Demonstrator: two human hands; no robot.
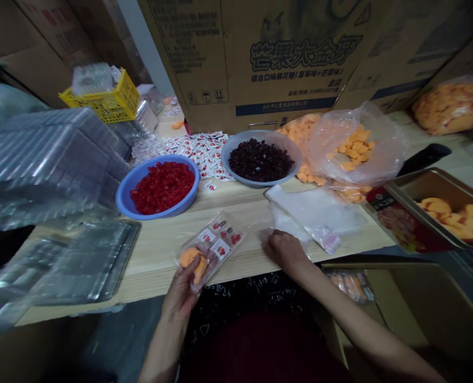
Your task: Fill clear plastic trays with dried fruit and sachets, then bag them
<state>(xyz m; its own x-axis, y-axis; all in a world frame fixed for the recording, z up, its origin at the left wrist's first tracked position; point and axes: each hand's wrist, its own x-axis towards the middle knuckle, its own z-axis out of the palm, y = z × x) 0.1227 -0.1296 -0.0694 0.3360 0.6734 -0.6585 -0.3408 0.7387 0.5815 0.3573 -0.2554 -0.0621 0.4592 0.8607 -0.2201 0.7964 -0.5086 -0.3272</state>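
- Left hand: clamped on the near end of a clear tray, thumb over an orange piece.
- Tray position: near the table's front edge — long axis slanting forward and right from the grip; contact with the surface unconfirmed.
- Right hand: right of the tray, apart; fingertips together on clear film.
- Surface: wood-grained table; blue bowl beyond the tray, printed carton behind.
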